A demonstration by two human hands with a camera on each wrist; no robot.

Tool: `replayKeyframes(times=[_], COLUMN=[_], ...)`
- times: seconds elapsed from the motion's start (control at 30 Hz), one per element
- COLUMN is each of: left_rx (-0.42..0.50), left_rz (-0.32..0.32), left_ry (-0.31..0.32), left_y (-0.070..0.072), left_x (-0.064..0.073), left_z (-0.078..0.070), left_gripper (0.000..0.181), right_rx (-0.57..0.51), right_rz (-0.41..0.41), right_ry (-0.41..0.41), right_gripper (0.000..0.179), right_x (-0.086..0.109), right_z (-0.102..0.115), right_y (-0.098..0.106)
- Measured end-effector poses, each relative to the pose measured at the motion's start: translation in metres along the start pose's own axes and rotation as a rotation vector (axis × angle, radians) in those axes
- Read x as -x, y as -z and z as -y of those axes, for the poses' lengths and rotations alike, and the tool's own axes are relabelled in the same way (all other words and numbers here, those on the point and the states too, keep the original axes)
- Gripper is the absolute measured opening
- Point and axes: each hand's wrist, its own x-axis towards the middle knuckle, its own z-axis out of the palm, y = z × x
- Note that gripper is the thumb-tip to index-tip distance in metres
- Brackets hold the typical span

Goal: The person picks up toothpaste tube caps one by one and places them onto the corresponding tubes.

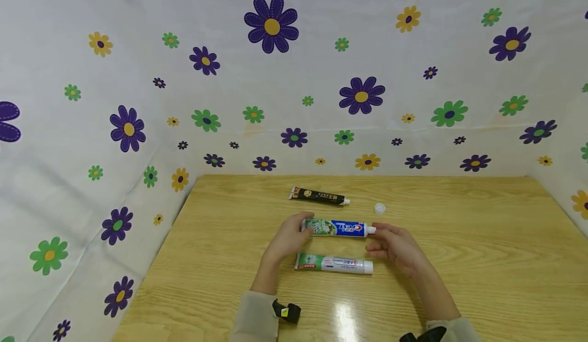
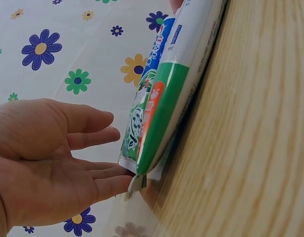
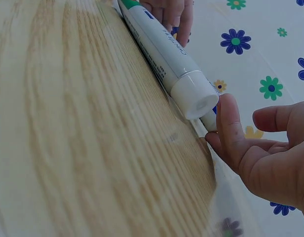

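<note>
A blue and green toothpaste tube point(image 1: 340, 227) lies crosswise on the wooden table, its white tip pointing right. At its flat left end is my left hand point(image 1: 288, 237); in the left wrist view the fingers point(image 2: 109, 187) look fairly straight and reach the tube ends, with the thumb apart. Beside the white tip, my right hand point(image 1: 404, 250) has its fingertips at the tip and its fingers loosely bent. Nearer me lies a white and green toothpaste tube point(image 1: 333, 264) with a white cap, which partly hides the blue tube in both wrist views.
Farther back lies a black toothpaste tube point(image 1: 318, 196) with a white tip to the right. A small round white cap point(image 1: 380, 209) sits right of it. Flower-printed white cloth point(image 1: 312, 46) surrounds the wooden table point(image 1: 487, 240) at the back and sides.
</note>
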Motion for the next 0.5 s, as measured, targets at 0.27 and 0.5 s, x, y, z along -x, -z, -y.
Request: replayKeyframes(times=[0.27, 0.5], left_rx=[-0.011, -0.07], left_rz=[0.025, 0.039], left_ry=[0.012, 0.007], left_y=[0.0, 0.001], left_x=[0.0, 0.0], left_z=[0.001, 0.002], left_gripper=[0.045, 0.046], right_rx=[0.023, 0.01], right_rz=[-0.02, -0.082], right_ry=[0.006, -0.007], right_gripper=[0.054, 0.05], right_x=[-0.002, 0.0], right_z=[-0.002, 0.001], right_y=[0.002, 0.012])
